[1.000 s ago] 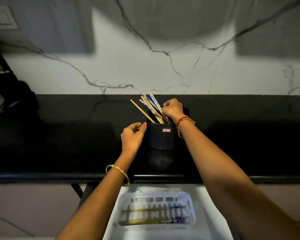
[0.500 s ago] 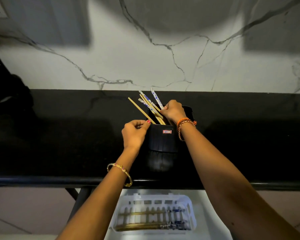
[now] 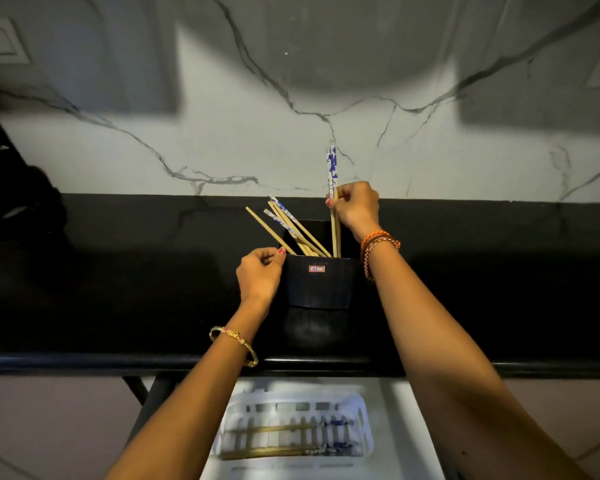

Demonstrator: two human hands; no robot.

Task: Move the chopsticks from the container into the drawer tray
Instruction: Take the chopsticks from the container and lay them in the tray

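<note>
A dark container (image 3: pixel 317 282) with a small red label stands on the black counter. Several wooden chopsticks (image 3: pixel 288 230) with blue-and-white tops lean left inside it. My right hand (image 3: pixel 355 206) is shut on a pair of chopsticks (image 3: pixel 333 168), held upright above the container's right side, their lower tips still at its rim. My left hand (image 3: pixel 258 277) presses against the container's left wall, fingers curled. Below the counter edge, a white slotted drawer tray (image 3: pixel 366 424) holds a few chopsticks (image 3: pixel 274 429) lying sideways.
The black counter (image 3: pixel 118 289) runs the full width, with a white marble-veined wall (image 3: pixel 222 140) behind it. Dark objects (image 3: pixel 14 188) sit at the far left. The open white drawer (image 3: pixel 416 427) is below, tiled floor on either side.
My right hand has risen out of the container, pulling a blue-topped pair of chopsticks upright. My left hand stays against the container's side.
</note>
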